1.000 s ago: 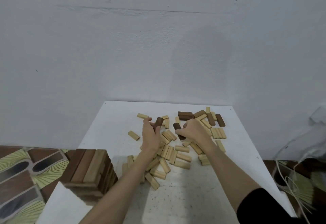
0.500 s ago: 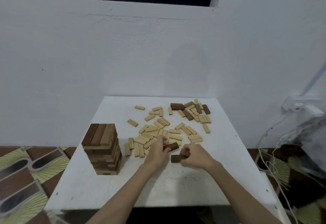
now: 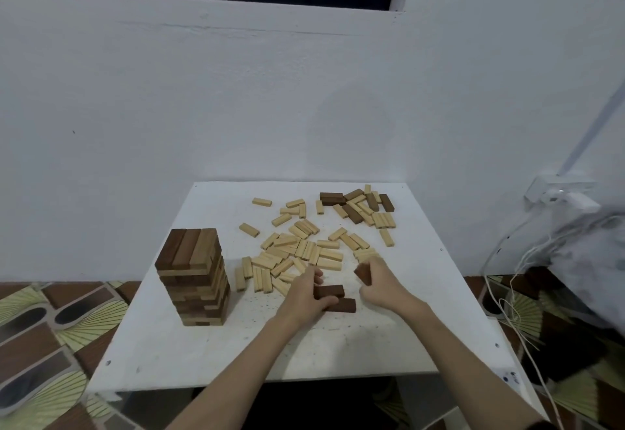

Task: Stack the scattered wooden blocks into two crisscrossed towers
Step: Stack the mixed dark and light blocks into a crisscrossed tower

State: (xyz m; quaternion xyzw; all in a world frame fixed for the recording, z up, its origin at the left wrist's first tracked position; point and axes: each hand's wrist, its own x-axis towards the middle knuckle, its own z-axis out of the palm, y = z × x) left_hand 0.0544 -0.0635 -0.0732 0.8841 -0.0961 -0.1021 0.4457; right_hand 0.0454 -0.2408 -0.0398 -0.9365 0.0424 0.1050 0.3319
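White plastered wall [image 3: 236, 108] rises behind a square white counter [image 3: 189, 355], with patterned green and brown floor tiles [image 3: 37, 328] on either side. From the head view, a finished crisscrossed tower of dark and light wooden blocks [image 3: 193, 277] stands upright near the counter's left edge. Well apart from it, a scatter of pale wooden blocks [image 3: 297, 250] covers the middle, and a smaller cluster of dark brown and pale blocks [image 3: 358, 204] lies at the far right corner. Near the front of the scatter, the left hand [image 3: 306, 296] curls its grip round a dark brown rectangular block [image 3: 329, 291], which sits just beside a second dark brown block [image 3: 341, 305] lying flat on the counter; they seem to touch, though the thumb hides the seam. The right hand [image 3: 382, 282] closes its grip on a third dark brown block [image 3: 363, 274], held tilted above the surface. White cables [image 3: 507, 308] trail down at the right beside a crumpled grey cloth [image 3: 588, 253].
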